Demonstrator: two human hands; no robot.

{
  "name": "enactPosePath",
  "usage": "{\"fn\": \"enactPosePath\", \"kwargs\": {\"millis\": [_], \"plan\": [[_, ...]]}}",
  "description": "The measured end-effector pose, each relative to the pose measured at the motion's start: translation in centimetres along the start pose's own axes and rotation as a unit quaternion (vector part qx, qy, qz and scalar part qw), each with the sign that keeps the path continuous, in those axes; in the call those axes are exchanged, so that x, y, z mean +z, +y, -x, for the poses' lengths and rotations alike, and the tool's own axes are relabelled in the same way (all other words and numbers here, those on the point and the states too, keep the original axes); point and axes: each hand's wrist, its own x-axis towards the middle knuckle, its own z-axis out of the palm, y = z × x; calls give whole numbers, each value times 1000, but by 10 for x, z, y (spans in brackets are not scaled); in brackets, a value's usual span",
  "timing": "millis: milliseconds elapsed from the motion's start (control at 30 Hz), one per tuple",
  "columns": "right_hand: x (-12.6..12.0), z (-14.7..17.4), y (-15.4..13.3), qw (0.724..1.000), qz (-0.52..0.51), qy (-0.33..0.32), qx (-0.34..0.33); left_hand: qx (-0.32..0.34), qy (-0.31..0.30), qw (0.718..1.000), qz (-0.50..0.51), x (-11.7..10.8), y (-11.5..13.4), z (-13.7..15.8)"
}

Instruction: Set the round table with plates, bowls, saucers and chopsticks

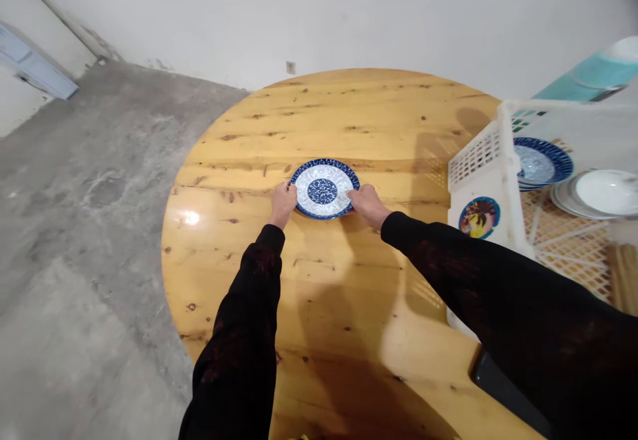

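Squarely between two bare hands, a blue-and-white plate (322,191) sat face up over the round wooden table (239,240), to the left of a white plastic crate (478,177). The left hand (284,202) gripped its left edge and the right hand (367,204) its right, so that the dish lay directly between the two sets of fingers, neither hand clearly nearer. Both hands were closed to little more than the thickness of the rim: the right thumb reached in over the pale band, while the left hand pinched close to the edge. The remaining fingers were partly hidden, and whether the underside touched the wood could not be told. Being circular, the plate offered no long axis; its grip points lay opposite each other.

Glossy, apparently ceramic, it carried a dark blue patterned border, a whitish ring and a speckled blue center. Beneath it, varnished yellow planks showed dark knots and a bright glare spot. Black fabric sleeves (249,300) covered both forearms. The crate, with latticed walls and a round colored sticker (479,217), held blue-rimmed dishes (558,161) and smooth white dishes (608,193). Rough gray concrete floor (100,280) and a plain white wall (349,14) formed the backdrop.
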Motion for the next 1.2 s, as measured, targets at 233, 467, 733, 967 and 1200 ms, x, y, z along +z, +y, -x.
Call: {"fn": "enactPosePath", "kwargs": {"millis": [233,467,733,967,1200], "plan": [[-17,0,-5,994,100,4,-41,53,51,966,-246,-10,21,14],[-31,-6,1,932,312,78,-170,29,41,954,-294,-16,27,20],[-45,17,15,953,237,80,-173,45,49,972,-224,-28,-1,41],[-68,87,-5,974,158,11,-165,84,52,983,-154,-32,-3,54],[-91,178,-22,976,76,-99,-178,124,40,979,-154,-77,16,107]]}}
